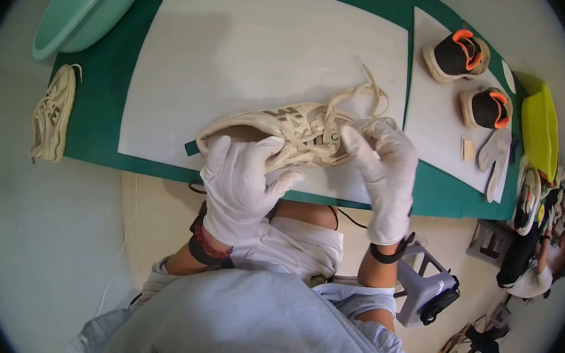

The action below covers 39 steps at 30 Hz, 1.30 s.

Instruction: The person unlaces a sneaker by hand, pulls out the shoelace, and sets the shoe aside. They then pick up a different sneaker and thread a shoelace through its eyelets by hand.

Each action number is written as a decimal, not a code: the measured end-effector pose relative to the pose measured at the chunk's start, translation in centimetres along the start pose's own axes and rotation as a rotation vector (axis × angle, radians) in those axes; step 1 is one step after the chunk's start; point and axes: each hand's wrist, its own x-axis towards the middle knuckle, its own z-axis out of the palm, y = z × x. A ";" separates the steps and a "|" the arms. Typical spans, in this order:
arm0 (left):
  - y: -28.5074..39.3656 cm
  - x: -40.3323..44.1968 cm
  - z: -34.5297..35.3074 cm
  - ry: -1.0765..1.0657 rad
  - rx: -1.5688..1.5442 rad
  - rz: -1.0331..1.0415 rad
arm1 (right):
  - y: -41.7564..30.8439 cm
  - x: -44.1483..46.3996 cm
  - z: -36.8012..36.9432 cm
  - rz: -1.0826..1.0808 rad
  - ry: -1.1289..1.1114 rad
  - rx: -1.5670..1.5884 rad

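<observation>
A cream lace-up sneaker (293, 133) lies on its side on the white board (254, 44), opening to the left and toe to the right. My left hand (238, 179), in a white glove, grips the heel end at the collar, its thumb reaching along the near side. At the toe end is my right hand (382, 162), also gloved, with fingers bent and thumb drawn toward them. It covers the toe, and what lies between its fingertips is hidden. A loose shoelace (362, 96) loops above the toe and trails over the board.
A matching cream sneaker (54, 114) stands at the table's left edge, below a green basin (91, 5). On the right board are two black-and-orange shoes (457, 56), insoles (494, 156) and a small tan block (468, 150). A yellow basin (539, 123) stands beyond. Another person (535, 269) sits far right.
</observation>
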 end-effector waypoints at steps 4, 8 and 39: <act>0.6 0.7 -0.2 -0.093 0.157 0.014 | 0.0 -0.1 2.2 0.026 0.000 -0.050; 0.7 1.0 -0.5 -0.113 0.178 0.058 | 0.8 -0.1 2.6 0.312 -0.038 0.355; -0.1 0.5 0.6 -0.066 0.253 0.097 | 0.7 -2.4 -4.1 0.220 0.267 0.083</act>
